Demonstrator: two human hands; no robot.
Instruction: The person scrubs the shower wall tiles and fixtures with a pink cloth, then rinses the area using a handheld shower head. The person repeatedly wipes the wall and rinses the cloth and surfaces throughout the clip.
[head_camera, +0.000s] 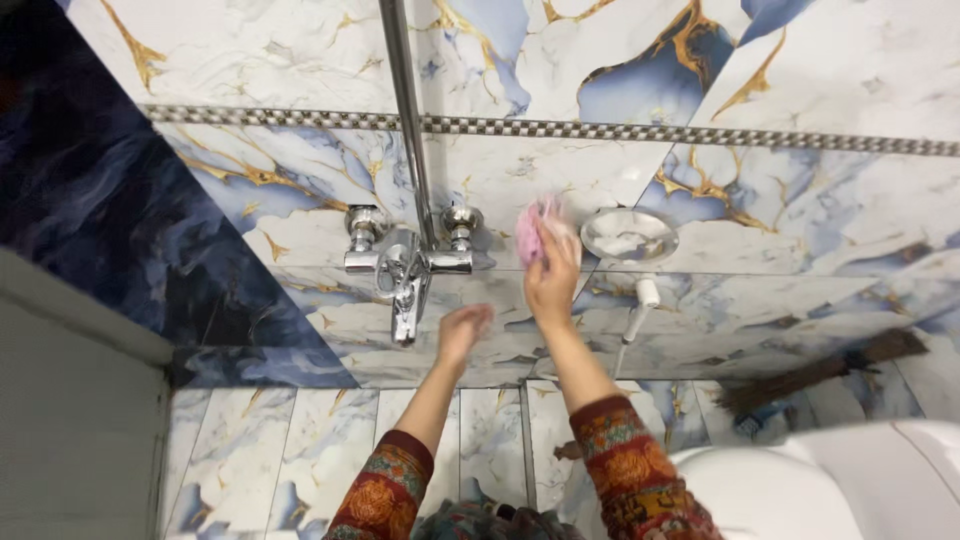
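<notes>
Pink and crumpled, a scrubbing cloth (531, 232) is pressed against the marbled wall tile (800, 190) by the right hand (552, 283), whose grip is clenched around it, fingers pointing up the wall. The cloth sits between the chrome tap fitting (405, 262) and a round metal soap dish (629, 235), just beside the dish's left rim and close to the tap's right-hand valve. The left hand (462, 331) hangs lower, near the tap's spout, its grip released and holding nothing, fingers loosely curled. A chrome riser pipe (405, 100) runs up from the tap. A broom (820, 372) leans low against the wall on the right, above a white toilet (850, 480).
</notes>
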